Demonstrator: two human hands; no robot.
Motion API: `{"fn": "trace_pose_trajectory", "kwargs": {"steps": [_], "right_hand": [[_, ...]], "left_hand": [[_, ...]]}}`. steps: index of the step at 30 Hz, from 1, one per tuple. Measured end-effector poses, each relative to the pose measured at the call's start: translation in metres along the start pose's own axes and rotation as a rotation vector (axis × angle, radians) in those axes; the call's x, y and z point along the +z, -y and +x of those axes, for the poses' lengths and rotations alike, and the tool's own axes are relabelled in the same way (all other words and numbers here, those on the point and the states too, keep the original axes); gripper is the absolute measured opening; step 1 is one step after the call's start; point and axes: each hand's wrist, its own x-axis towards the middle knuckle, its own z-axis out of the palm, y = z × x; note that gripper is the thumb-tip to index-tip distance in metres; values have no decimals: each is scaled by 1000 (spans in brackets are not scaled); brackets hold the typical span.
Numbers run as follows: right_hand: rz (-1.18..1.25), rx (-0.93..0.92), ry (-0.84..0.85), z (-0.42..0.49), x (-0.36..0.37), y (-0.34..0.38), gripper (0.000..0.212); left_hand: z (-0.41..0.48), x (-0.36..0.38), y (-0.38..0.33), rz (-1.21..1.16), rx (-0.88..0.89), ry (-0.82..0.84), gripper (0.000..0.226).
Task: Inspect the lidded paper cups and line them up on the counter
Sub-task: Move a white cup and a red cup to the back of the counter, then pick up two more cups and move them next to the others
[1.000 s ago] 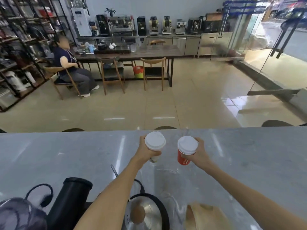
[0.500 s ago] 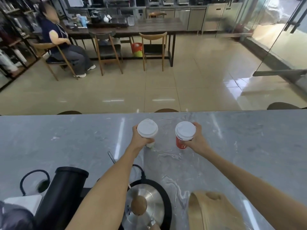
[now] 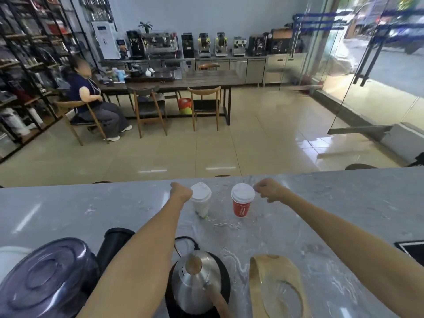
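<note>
Item 1: white cup [image 3: 201, 200], white lid. Standing upright on the grey marble counter [image 3: 344, 214], toward its far edge, at about 11 o'clock from the steel kettle [image 3: 195, 285].

Item 2: red cup [image 3: 241, 200], white lid. Standing upright just beside the white cup, at its 3 o'clock, a small gap between them; the pair is forming a short row along the far edge.

Handling, as judged: thin paper walls are likely denting under a hard squeeze; snap-on lids may be popping off if lifted by the rim. Best hold is around the mid-wall with fingers and thumb, kept upright. Weight depends on fill, which is not showing.

Left hand [image 3: 181, 191]: sitting at the white cup's 9 o'clock, fingers curled into a loose fist, touching or nearly touching the lid edge; it is not wrapping the cup.

Right hand [image 3: 268, 190]: sitting at the red cup's 3 o'clock, fingers curled, just clear of the lid; it is grasping nothing visible.

Not determinable: cup contents; whether the lids are fully seated; print on the red cup, too small to read; fingertips, which are turning away from the camera. The near counter items are being cut off by the bottom edge.
</note>
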Motion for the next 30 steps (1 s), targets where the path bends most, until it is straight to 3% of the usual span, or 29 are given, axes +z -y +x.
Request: {"fn": "trace_pose_trajectory", "kwargs": {"steps": [5,9,13,18,24,30], "right_hand": [[11,-201,-133,-93,-62,63,31],[-3,-389,-286,-174,-100,102,27],[-8,-573,-484,-266,-111,103,21],[221,-614,-559,-364,-65,26,23],[329,-378,-499,-435,31,-126,18],[368,-121,-359,-475,91,-267,19]], "left_hand": [[-71,-64,-57,219,349,-136,33],[-149,-106,-91,390,598,-269,36],[-226,-130,-91,317,821,-361,31],[-314,-94,-13,135,1052,-238,35],[-387,8,122,1,822,59,38],[-432,90,238,48,496,186,34]]}}
